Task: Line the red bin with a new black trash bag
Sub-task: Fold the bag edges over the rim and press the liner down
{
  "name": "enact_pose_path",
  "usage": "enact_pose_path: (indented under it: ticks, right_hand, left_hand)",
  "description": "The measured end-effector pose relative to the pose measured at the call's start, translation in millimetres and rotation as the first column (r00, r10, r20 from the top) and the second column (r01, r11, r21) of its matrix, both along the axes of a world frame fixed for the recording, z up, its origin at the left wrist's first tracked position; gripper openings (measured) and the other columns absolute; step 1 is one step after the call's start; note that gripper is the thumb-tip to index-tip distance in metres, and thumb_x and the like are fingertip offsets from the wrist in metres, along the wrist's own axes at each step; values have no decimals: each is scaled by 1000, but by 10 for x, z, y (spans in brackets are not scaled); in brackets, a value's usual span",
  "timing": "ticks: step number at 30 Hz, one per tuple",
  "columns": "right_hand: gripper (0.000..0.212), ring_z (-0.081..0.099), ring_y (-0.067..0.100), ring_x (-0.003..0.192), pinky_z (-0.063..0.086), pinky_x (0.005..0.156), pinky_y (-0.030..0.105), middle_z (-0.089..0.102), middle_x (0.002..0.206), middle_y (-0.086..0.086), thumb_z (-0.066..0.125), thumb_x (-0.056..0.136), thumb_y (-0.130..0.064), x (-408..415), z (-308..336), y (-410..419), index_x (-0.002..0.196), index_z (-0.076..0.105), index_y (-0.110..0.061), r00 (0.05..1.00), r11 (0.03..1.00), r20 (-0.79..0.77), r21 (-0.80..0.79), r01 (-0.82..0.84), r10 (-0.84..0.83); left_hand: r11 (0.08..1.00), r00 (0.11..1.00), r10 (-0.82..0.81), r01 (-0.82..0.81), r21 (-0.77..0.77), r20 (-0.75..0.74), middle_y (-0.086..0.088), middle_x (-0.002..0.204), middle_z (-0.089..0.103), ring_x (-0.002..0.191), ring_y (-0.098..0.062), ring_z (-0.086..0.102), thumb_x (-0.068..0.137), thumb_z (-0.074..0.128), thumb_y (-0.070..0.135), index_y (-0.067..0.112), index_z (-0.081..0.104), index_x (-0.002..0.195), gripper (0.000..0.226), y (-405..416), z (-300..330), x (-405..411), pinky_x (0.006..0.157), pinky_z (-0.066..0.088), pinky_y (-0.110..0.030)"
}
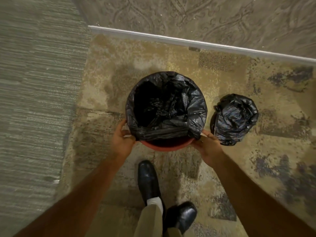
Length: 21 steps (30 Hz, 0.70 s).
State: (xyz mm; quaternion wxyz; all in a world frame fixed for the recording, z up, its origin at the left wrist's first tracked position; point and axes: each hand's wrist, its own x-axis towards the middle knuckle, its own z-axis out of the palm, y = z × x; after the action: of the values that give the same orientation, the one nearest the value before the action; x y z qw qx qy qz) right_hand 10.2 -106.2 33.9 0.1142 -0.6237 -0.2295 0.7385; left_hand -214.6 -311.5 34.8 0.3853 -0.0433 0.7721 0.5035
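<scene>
Black plastic is covering most of one red bin (166,147): one trash bag (193,106) is lying over the far and side rim, while the near rim is showing bare. Left hand (122,140) and right hand (207,146) are each pinching the bag's edge at opposite sides. One filled, tied black bag (235,118) is sitting beside the bin on patterned carpet (106,79). Two black shoes (148,180) are standing near.

Both forearms are seen bare; no sleeves, watch or rings are noted on the left hand (122,142) or right hand (209,147). Khaki trousers (150,219) are worn. Glossy black leather shoes (147,178) are worn, with a white sock (154,201) exposed above one.
</scene>
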Motion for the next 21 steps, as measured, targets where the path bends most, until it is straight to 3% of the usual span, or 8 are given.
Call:
enact_pose_path:
  ticks: [2,6,9,12,14,17,19,21]
  right_hand:
    - [48,67,38,94,60,75,42,61,127,35,47,96,15,-22,14,-56,141,40,2,997,997,-16,-19,80,-80]
    - [49,71,23,61,62,56,37,67,103,26,41,91,21,-55,-22,-199,127,43,-11,991,997,114,51,57,-63]
    - [46,68,29,78,62,57,38,65,113,18,42,93,18,-44,-176,-364,129,47,-10,983,986,184,165,-23,-8]
    - [30,62,33,105,58,84,48,63,114,6,47,97,-18,-110,-266,-504,126,53,-22,946,931,318,325,-166,58]
    - [36,59,27,106,54,91,38,60,114,0,43,98,-32,-134,-380,-553,133,52,-25,940,912,339,371,-175,43]
    - [40,56,12,86,43,66,6,60,112,3,54,99,-13,-108,-638,-527,138,47,-15,857,845,506,411,-343,102]
    - [41,54,8,82,43,61,3,61,109,1,56,97,-17,-89,-758,-462,137,47,-12,846,833,524,423,-358,98]
    - [46,58,17,94,50,79,17,59,111,2,55,94,-29,-76,-843,-389,137,48,-13,857,842,507,419,-341,95]
  left_hand:
    - [997,997,74,-73,-32,30,-12,90,62,72,-22,64,86,63,-17,19,46,144,71,9,-58,114,54,56,-26]
    - [996,996,61,-55,-76,67,-10,86,61,65,-17,60,87,61,-17,13,47,136,60,1,-151,256,46,51,-19]
    - [977,984,-169,160,-145,-58,-10,108,68,85,-21,66,87,68,-3,15,47,137,57,-49,-237,285,67,58,-35]
    - [924,903,-364,321,-206,-228,3,123,62,105,-16,61,91,67,17,17,48,141,54,-106,-382,236,87,50,-34]
    - [892,863,-432,366,-266,-261,3,120,61,109,-20,61,93,62,18,14,50,140,49,-124,-553,164,85,45,-28]
    - [856,838,-483,390,-339,-255,8,117,63,105,-14,60,94,59,21,18,55,134,40,-109,-808,33,82,44,-25]
    - [824,806,-529,413,-388,-265,12,105,62,98,-12,59,95,58,22,19,61,123,28,-89,-940,-18,74,43,-20]
    - [764,750,-603,444,-469,-273,11,98,57,94,-14,57,95,57,18,14,64,114,20,-71,-1050,-50,69,39,-17]
